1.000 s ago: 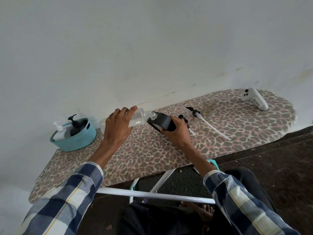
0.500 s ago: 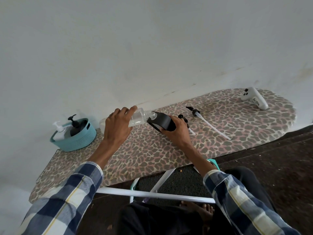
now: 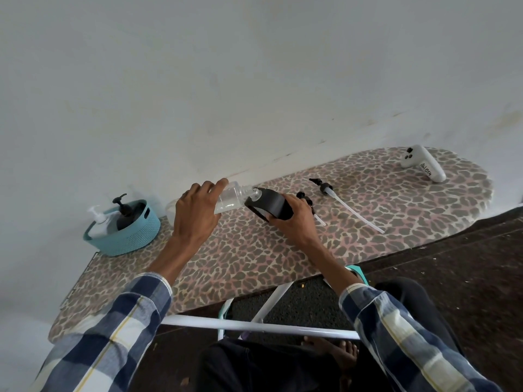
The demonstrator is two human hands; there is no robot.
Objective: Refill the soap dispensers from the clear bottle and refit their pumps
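My left hand [image 3: 195, 213] grips the clear bottle [image 3: 232, 198], tipped on its side with its neck at the mouth of a black dispenser [image 3: 268, 207]. My right hand [image 3: 294, 219] holds that dispenser tilted toward the bottle, on the leopard-print ironing board [image 3: 254, 258]. A black pump with a long clear tube [image 3: 343, 203] lies on the board to the right. A second black pump [image 3: 305, 200] peeks out behind my right hand, partly hidden.
A teal basket [image 3: 127, 236] at the board's left end holds a white pump bottle [image 3: 99, 222] and a black pump bottle [image 3: 126, 213]. A white controller [image 3: 423, 166] lies at the far right end. The wall runs along the board's far edge.
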